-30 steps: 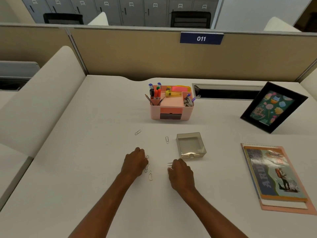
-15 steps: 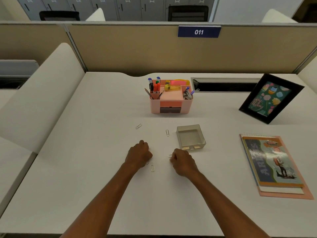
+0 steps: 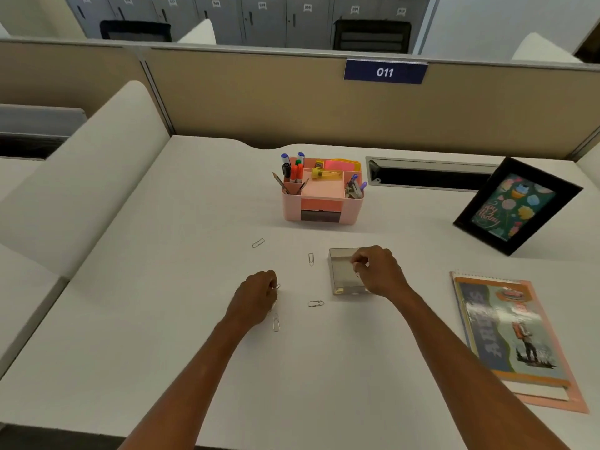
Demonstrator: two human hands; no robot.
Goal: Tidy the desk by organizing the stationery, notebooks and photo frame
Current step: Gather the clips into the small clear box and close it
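Several paper clips lie loose on the white desk (image 3: 162,319): one at the far left (image 3: 258,243), one upright (image 3: 311,259), one flat near the middle (image 3: 315,303) and one by my left wrist (image 3: 276,323). My right hand (image 3: 378,271) hovers over the small clear plastic box (image 3: 337,271), fingers pinched on a paper clip. My left hand (image 3: 256,297) rests curled on the desk, pinching a paper clip at its fingertips. A pink desk organizer (image 3: 321,193) holds pens and markers. A black photo frame (image 3: 516,206) leans at the right. Stacked notebooks (image 3: 516,339) lie at the right front.
A beige partition (image 3: 292,102) with a blue "011" sign (image 3: 385,72) closes the desk's far side. A dark cable slot (image 3: 428,175) is set in the desk behind the organizer. A padded divider (image 3: 81,177) borders the left.
My right hand lifted from the desk and moved right and forward over the clear box, leaving a paper clip uncovered where it was. My left hand stayed almost in place.
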